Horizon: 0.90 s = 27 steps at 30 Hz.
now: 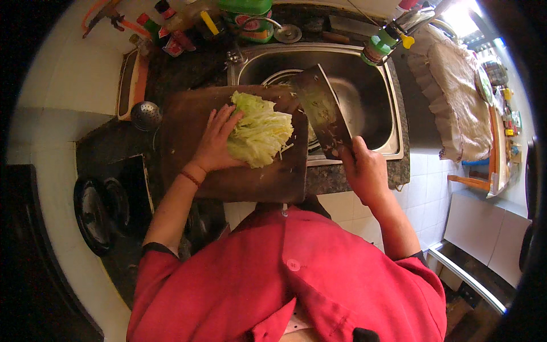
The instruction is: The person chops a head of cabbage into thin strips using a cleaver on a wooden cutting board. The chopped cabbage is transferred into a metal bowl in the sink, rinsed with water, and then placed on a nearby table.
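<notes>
A bunch of pale green leafy cabbage (263, 130) lies on the dark wooden cutting board (192, 141). My left hand (220, 141) rests on the left side of the leaves, its fingers spread over them. In my right hand (365, 166) is the handle of a broad cleaver (322, 111). The blade is held to the right of the cabbage, apart from it, over the board's right edge and the sink. Bits of leaf cling to the blade. A few thin pale shreds (287, 148) lie at the cabbage's cut right side.
The board's right part overhangs a steel sink (395, 119), where a round metal-rimmed vessel (282, 75) is partly hidden. Bottles (171, 25) and a green container (248, 19) line the back. A perforated ladle (146, 116) is left of the board; a black pan lid (93, 216) lies nearer me.
</notes>
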Motion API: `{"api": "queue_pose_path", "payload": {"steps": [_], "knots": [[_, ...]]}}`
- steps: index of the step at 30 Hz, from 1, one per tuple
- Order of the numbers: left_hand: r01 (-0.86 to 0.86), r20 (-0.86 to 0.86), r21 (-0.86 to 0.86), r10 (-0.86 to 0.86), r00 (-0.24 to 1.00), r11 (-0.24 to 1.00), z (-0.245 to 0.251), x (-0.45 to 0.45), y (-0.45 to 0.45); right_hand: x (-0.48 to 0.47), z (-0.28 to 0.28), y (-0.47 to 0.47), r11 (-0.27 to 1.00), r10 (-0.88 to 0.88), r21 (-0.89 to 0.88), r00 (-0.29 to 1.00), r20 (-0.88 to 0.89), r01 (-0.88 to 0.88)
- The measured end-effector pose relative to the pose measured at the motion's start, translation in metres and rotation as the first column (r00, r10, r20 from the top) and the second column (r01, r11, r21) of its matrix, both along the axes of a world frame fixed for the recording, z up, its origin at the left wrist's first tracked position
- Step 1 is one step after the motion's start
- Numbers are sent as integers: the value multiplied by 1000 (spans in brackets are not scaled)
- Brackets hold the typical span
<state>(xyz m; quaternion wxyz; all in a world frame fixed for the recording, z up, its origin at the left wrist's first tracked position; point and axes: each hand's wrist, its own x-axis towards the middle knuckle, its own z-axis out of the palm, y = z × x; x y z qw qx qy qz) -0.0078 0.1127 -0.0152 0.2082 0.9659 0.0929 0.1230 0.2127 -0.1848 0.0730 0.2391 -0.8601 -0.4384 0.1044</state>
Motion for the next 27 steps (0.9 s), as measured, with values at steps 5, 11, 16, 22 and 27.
{"api": "queue_pose_path", "payload": {"steps": [5, 11, 16, 22, 27], "knots": [[37, 60, -82, -32, 998, 996, -6, 17, -3, 16, -23, -11, 999, -39, 5, 999, 4, 39], [79, 117, 60, -85, 989, 995, 0, 55, -7, 38, -44, -11, 1000, -21, 19, 995, 99, 19], [219, 132, 81, -229, 965, 972, 22, 105, 0, 56, -53, -8, 999, -42, 6, 979, 200, 42], [342, -75, 32, -338, 938, 939, 51, 170, 15, 62, -64, -7, 996, -71, -41, 984, 165, 79], [341, -511, -103, -344, 787, 934, 71, 239, 20, 67, -73, -8, 993, -87, -70, 984, 158, 99]]}}
